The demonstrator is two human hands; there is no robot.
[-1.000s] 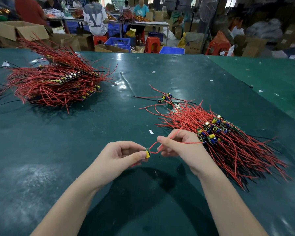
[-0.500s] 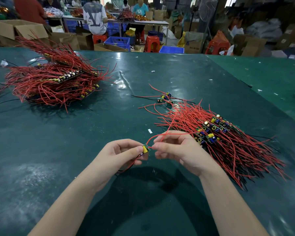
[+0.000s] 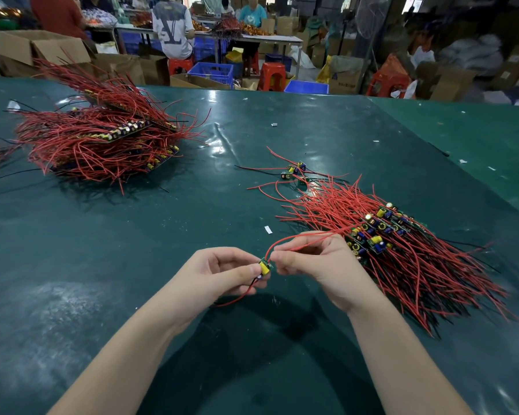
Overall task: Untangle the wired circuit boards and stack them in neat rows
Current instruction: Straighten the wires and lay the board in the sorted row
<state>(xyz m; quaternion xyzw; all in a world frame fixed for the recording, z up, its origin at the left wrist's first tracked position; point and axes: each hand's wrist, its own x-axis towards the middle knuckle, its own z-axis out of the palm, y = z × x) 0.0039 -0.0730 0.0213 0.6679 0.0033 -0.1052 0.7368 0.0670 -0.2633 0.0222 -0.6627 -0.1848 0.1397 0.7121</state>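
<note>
Fingers of my left hand (image 3: 222, 272) are pinching one small circuit board (image 3: 265, 266) just above the green table (image 3: 192, 220), while my right hand (image 3: 315, 265) is pinching its red wire (image 3: 297, 238), which is running back toward the stacked boards (image 3: 378, 232). I am judging it best to be drawing the lead out slowly, steadying the board so no neighbouring wires are snagging.

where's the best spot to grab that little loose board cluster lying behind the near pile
Judging by its pose, pinch the loose board cluster by the board edges from above, coming in from the near-left side. Its capacitors stand up as a compact lump there, while its red and black wires trail left and right and would only drag. The stacked pile crowds its right.
</note>
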